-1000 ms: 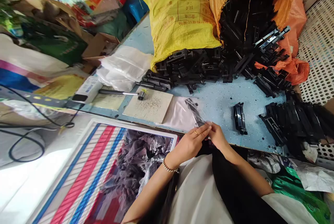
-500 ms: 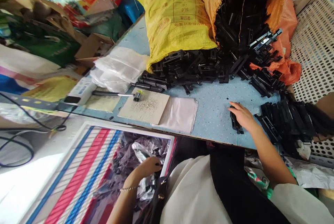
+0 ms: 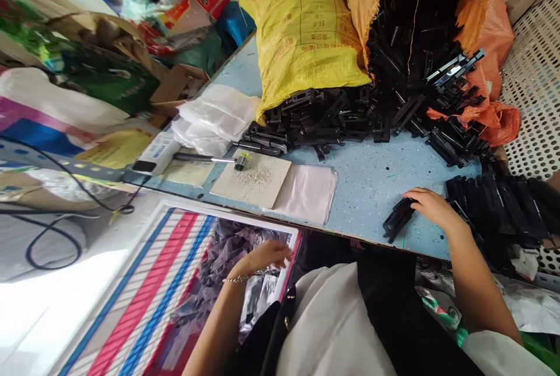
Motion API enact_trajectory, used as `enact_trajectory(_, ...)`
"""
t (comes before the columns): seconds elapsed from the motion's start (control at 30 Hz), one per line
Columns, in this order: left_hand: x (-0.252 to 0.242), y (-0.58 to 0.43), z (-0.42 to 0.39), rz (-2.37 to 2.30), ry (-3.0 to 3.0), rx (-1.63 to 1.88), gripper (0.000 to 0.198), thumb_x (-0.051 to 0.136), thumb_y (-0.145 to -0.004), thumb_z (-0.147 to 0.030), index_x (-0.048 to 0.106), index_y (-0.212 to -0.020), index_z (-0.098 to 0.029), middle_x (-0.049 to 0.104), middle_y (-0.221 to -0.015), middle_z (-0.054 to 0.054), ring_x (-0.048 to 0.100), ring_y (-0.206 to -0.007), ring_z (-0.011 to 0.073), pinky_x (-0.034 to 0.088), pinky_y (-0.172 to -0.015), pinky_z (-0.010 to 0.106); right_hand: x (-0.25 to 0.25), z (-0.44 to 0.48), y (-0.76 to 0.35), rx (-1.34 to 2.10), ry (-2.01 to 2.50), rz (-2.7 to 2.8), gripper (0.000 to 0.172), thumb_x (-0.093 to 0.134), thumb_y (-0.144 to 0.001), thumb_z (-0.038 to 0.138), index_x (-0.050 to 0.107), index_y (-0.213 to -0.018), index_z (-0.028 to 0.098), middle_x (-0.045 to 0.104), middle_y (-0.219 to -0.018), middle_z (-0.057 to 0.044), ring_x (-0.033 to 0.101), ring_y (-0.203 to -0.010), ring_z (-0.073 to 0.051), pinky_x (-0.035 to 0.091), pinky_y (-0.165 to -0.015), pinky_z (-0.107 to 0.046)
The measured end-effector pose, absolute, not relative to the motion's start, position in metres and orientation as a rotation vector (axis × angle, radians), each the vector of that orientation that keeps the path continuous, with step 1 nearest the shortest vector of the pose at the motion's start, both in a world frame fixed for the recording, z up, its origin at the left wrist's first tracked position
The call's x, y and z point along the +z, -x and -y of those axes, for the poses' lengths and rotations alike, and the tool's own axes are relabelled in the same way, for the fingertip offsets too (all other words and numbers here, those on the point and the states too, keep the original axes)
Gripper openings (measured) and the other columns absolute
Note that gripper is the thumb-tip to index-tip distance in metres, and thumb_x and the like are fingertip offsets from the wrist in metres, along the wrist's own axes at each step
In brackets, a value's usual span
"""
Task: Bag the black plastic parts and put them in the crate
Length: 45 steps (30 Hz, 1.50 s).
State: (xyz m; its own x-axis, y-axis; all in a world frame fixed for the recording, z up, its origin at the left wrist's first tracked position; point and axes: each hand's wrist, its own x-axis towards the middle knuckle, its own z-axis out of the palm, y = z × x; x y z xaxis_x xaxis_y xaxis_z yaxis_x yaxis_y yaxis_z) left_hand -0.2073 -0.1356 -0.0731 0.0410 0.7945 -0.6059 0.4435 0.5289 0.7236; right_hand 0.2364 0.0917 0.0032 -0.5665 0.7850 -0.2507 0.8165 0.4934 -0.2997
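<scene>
My right hand [image 3: 431,205] is at the right part of the table, its fingers closed on the upper end of black plastic parts [image 3: 397,219] lying slanted near the front edge. How many pieces lie under those fingers I cannot tell. My left hand [image 3: 270,253], with a bracelet at the wrist, hangs over the edge of a striped bag [image 3: 161,282]. Its fingers are loosely bent, with nothing visible in them. Beneath it, dark crumpled plastic and silvery wrapping [image 3: 260,294] show inside the bag. Beside my right hand lies a row of similar black parts [image 3: 499,206].
A yellow woven sack [image 3: 315,31] and an orange sack [image 3: 363,8] spill black parts across the back. A hammer [image 3: 205,157] rests with its head on a cardboard square [image 3: 254,180], beside clear plastic bags [image 3: 308,192]. A perforated crate [image 3: 536,78] stands at right.
My left hand has risen slightly out of the striped bag. My right hand has shifted its grip, and the black parts have turned from upright to slanted. The whole view has shifted a little.
</scene>
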Motion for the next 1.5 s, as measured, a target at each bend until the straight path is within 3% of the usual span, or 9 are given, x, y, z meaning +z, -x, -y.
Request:
enact_trajectory(0.23,-0.050,0.125,0.015,-2.180,-1.659,0.766,0.020,0.058,-0.092,-0.030,0.072,-0.098,-0.016,0.065,-0.103,0.015,0.063,-0.097,0.0270,0.051,-0.080,0.035,0.004,-0.075,-0.208,-1.003,-1.674,-2.576,0.028,0.059,-0.090,0.040,0.073,-0.108,0.024,0.073,-0.105,-0.007,0.069,-0.092,-0.024,0.051,-0.080,-0.033)
enact_trajectory(0.4,-0.054,0.146,-0.006,-2.058,-1.371,0.865,0.015,0.069,-0.078,-0.026,0.064,-0.066,-0.018,0.061,-0.076,0.004,0.060,-0.072,0.0171,0.045,-0.067,0.027,-0.018,-0.058,-0.196,-1.704,-1.954,-2.280,0.033,0.071,-0.078,0.047,0.075,-0.099,0.022,0.075,-0.094,-0.005,0.066,-0.081,-0.021,0.050,-0.073,-0.033)
enact_trajectory(0.67,-0.063,0.162,0.004,-1.880,-1.007,1.123,0.011,0.064,-0.079,-0.029,0.059,-0.082,-0.019,0.064,-0.064,-0.002,0.059,-0.059,0.0135,0.045,-0.059,0.024,-0.039,-0.029,-0.126,-2.949,-1.694,-1.271,0.038,0.087,-0.061,0.046,0.074,-0.079,0.015,0.068,-0.065,-0.001,0.056,-0.052,-0.010,0.043,-0.051,-0.023)
enact_trajectory(0.73,-0.063,0.160,0.007,-1.976,-1.196,1.124,0.004,0.056,-0.083,-0.020,0.060,-0.085,-0.020,0.071,-0.080,0.002,0.066,-0.074,0.0161,0.051,-0.071,0.027,-0.040,-0.026,-0.113,-3.048,-1.537,-1.157,0.030,0.085,-0.067,0.040,0.071,-0.076,0.015,0.066,-0.063,-0.001,0.056,-0.051,-0.010,0.041,-0.047,-0.021)
enact_trajectory(0.9,-0.069,0.164,0.011,-2.050,-1.753,0.874,0.035,0.039,-0.086,-0.003,0.068,-0.101,-0.017,0.066,-0.129,0.014,0.063,-0.117,0.0258,0.050,-0.100,0.041,-0.062,-0.017,-0.082,-3.237,-1.103,-0.593,0.030,0.084,-0.069,0.027,0.070,-0.089,0.010,0.072,-0.080,-0.008,0.061,-0.062,-0.009,0.044,-0.046,-0.016)
enact_trajectory(1.03,-0.078,0.178,0.014,-2.021,-1.720,0.853,0.044,0.048,-0.081,-0.003,0.064,-0.120,-0.016,0.063,-0.133,0.013,0.063,-0.117,0.0252,0.052,-0.102,0.039,-0.080,-0.012,-0.063,-3.215,-0.785,-0.050,0.028,0.072,-0.083,0.019,0.065,-0.104,0.003,0.069,-0.077,-0.006,0.055,-0.054,-0.005,0.047,-0.045,-0.011)
enact_trajectory(1.27,-0.078,0.185,0.021,-1.900,-1.553,0.950,0.049,0.062,-0.076,-0.010,0.063,-0.124,-0.017,0.058,-0.135,0.013,0.060,-0.062,0.0093,0.058,-0.072,0.031,-0.064,-0.003,-0.069,-3.316,-0.724,-0.043,0.021,0.065,-0.091,0.021,0.063,-0.108,0.009,0.069,-0.084,-0.005,0.057,-0.057,-0.004,0.049,-0.047,-0.009)
enact_trajectory(1.37,-0.077,0.183,0.014,-1.873,-1.545,1.027,0.039,0.059,-0.078,-0.008,0.066,-0.116,-0.015,0.064,-0.125,0.013,0.067,-0.078,0.0146,0.059,-0.077,0.030,-0.065,0.000,-0.068,-3.267,-0.706,-0.060,0.021,0.065,-0.091,0.022,0.063,-0.107,0.009,0.070,-0.088,-0.007,0.061,-0.062,-0.005,0.051,-0.049,-0.011)
enact_trajectory(1.5,-0.066,0.181,0.016,-1.934,-1.686,1.050,0.060,0.051,-0.079,-0.002,0.055,-0.137,-0.018,0.058,-0.138,0.014,0.065,-0.114,0.0222,0.056,-0.098,0.037,-0.077,-0.005,-0.061,-3.203,-0.706,-0.004,0.021,0.066,-0.090,0.020,0.064,-0.105,0.007,0.068,-0.078,-0.004,0.056,-0.054,-0.004,0.050,-0.046,-0.011)
